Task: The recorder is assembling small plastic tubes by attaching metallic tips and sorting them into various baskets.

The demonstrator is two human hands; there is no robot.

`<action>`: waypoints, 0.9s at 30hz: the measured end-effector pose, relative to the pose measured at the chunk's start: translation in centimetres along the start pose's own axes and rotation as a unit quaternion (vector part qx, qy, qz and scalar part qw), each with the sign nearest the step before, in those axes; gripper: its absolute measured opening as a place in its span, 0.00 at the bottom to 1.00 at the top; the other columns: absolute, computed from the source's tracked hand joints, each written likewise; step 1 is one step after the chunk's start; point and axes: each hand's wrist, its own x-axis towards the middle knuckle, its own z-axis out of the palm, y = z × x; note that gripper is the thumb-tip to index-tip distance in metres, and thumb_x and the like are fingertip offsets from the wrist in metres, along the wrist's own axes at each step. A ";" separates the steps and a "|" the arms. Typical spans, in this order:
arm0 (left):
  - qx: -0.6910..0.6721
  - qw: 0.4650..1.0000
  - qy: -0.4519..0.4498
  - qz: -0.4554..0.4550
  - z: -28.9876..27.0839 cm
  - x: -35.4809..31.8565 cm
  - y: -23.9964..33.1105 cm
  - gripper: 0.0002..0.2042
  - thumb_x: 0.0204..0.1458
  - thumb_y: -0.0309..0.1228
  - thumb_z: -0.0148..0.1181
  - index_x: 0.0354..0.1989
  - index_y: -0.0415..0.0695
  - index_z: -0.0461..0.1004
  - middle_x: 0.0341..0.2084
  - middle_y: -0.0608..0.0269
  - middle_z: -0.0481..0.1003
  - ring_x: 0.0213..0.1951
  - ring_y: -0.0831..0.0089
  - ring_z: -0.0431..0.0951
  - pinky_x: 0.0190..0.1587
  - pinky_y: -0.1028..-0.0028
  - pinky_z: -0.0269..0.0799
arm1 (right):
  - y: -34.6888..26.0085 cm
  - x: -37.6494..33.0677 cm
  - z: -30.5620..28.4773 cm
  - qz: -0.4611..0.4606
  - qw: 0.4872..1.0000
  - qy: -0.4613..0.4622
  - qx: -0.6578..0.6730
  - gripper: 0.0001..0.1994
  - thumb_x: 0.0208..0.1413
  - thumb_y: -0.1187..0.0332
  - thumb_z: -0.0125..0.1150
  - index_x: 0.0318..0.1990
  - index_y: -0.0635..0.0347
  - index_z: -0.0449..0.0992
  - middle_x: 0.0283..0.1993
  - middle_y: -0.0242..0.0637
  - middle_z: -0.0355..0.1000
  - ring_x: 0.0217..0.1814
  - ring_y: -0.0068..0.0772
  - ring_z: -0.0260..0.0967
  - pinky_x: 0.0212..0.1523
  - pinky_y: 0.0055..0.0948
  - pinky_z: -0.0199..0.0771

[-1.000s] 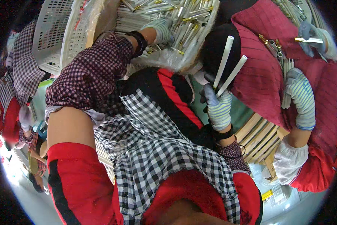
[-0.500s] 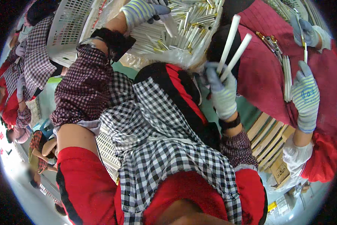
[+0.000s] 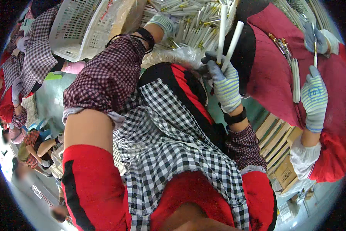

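My right hand, in a grey-and-yellow striped glove, is closed around the lower ends of two slim white rods that point up and fan slightly apart. A bit of gold shows low on one rod, near my fingers. My left hand, gloved alike, reaches over a large heap of similar white rods, many with gold or silver ends. Its fingers point away at the heap's left part and are mostly hidden and smeared, so what they hold cannot be made out.
Clear plastic sheeting lines the near side of the heap. White perforated baskets stand at left. On the right, a co-worker's gloved hands hold a rod above a dark red apron with more rods on it. A wooden slatted pallet lies below.
My left hand has moved right and slightly nearer, over the heap; the white rods seen at its fingers before no longer show. My right hand has shifted slightly left and away with its two rods.
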 end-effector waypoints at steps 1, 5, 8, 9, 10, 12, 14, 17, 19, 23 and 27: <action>0.008 0.995 0.085 0.049 0.6 -0.6 0.6 0.15 0.51 0.32 0.50 0.47 0.47 0.73 0.45 0.54 0.74 0.45 0.58 0.75 0.45 0.63 0.71 | -0.1 -0.3 0.0 0.007 1.000 0.020 0.009 0.12 0.57 0.67 0.54 0.46 0.64 0.72 0.37 0.32 0.73 0.36 0.19 0.68 0.36 0.20 0.68; 0.005 0.968 0.065 0.241 0.4 -2.0 1.9 0.14 0.48 0.32 0.53 0.44 0.47 0.73 0.42 0.58 0.74 0.43 0.61 0.75 0.43 0.64 0.71 | 0.2 -0.6 0.0 0.040 0.998 0.045 0.030 0.13 0.57 0.67 0.54 0.47 0.63 0.72 0.39 0.33 0.73 0.40 0.20 0.69 0.38 0.20 0.69; -0.015 0.971 0.032 0.238 1.1 -1.9 3.9 0.09 0.45 0.31 0.55 0.34 0.47 0.78 0.33 0.60 0.77 0.37 0.61 0.77 0.38 0.65 0.72 | 0.6 -0.2 -0.6 0.046 0.998 0.041 0.034 0.13 0.57 0.66 0.55 0.47 0.62 0.72 0.39 0.34 0.74 0.40 0.22 0.70 0.38 0.21 0.70; -0.026 0.975 -0.043 0.214 0.9 -1.0 4.3 0.09 0.44 0.30 0.55 0.33 0.46 0.79 0.30 0.57 0.78 0.36 0.57 0.78 0.37 0.64 0.73 | 0.3 -0.1 -0.2 0.052 0.997 0.040 0.047 0.13 0.57 0.66 0.55 0.47 0.62 0.72 0.39 0.34 0.74 0.40 0.22 0.70 0.37 0.21 0.70; -0.025 0.975 -0.044 0.216 0.9 -0.8 4.0 0.09 0.44 0.30 0.55 0.33 0.46 0.79 0.30 0.57 0.78 0.36 0.57 0.78 0.37 0.64 0.73 | 0.1 0.1 0.1 0.057 0.996 0.039 0.060 0.14 0.57 0.66 0.56 0.47 0.62 0.72 0.39 0.34 0.74 0.39 0.22 0.70 0.36 0.21 0.71; -0.138 0.962 -0.078 0.223 0.7 -0.7 3.0 0.13 0.40 0.28 0.56 0.37 0.43 0.75 0.32 0.51 0.76 0.36 0.53 0.77 0.38 0.61 0.72 | 0.0 0.3 0.0 0.047 0.996 0.047 0.055 0.14 0.56 0.65 0.56 0.46 0.62 0.72 0.38 0.34 0.74 0.37 0.21 0.70 0.34 0.21 0.70; -0.186 0.958 -0.082 0.201 0.3 -0.9 1.3 0.13 0.41 0.28 0.56 0.38 0.43 0.75 0.33 0.51 0.76 0.37 0.52 0.76 0.39 0.62 0.71 | 0.0 0.2 -0.2 0.036 0.997 0.040 0.056 0.13 0.56 0.64 0.57 0.45 0.63 0.73 0.37 0.33 0.74 0.35 0.21 0.69 0.33 0.21 0.70; -0.237 0.962 -0.013 0.137 0.6 -0.7 -0.7 0.13 0.43 0.28 0.56 0.39 0.44 0.75 0.36 0.50 0.75 0.39 0.51 0.75 0.41 0.63 0.71 | 0.6 0.1 -0.7 0.038 0.998 0.036 0.023 0.13 0.56 0.64 0.57 0.42 0.63 0.73 0.35 0.33 0.74 0.33 0.20 0.69 0.33 0.21 0.70; -0.291 0.953 0.024 0.080 -2.0 -1.0 -0.9 0.13 0.48 0.32 0.58 0.41 0.43 0.74 0.38 0.52 0.76 0.39 0.56 0.76 0.43 0.66 0.70 | 0.4 0.3 -0.9 0.036 0.999 0.035 0.020 0.12 0.56 0.64 0.57 0.41 0.63 0.73 0.34 0.32 0.73 0.32 0.20 0.69 0.33 0.22 0.70; -0.460 0.882 0.086 0.051 -4.2 -2.2 -2.8 0.18 0.49 0.38 0.61 0.46 0.42 0.71 0.39 0.58 0.77 0.40 0.69 0.76 0.46 0.72 0.69 | -0.7 1.6 -0.1 0.007 0.998 0.055 0.040 0.12 0.55 0.62 0.58 0.39 0.63 0.73 0.30 0.31 0.72 0.29 0.21 0.69 0.31 0.22 0.70; -0.409 0.904 0.126 0.025 -7.8 -4.7 -2.8 0.18 0.50 0.30 0.59 0.51 0.42 0.68 0.40 0.55 0.76 0.41 0.69 0.75 0.47 0.72 0.68 | -3.1 5.0 1.6 -0.141 0.985 0.076 -0.065 0.16 0.52 0.59 0.60 0.42 0.63 0.73 0.31 0.35 0.73 0.32 0.25 0.71 0.35 0.27 0.71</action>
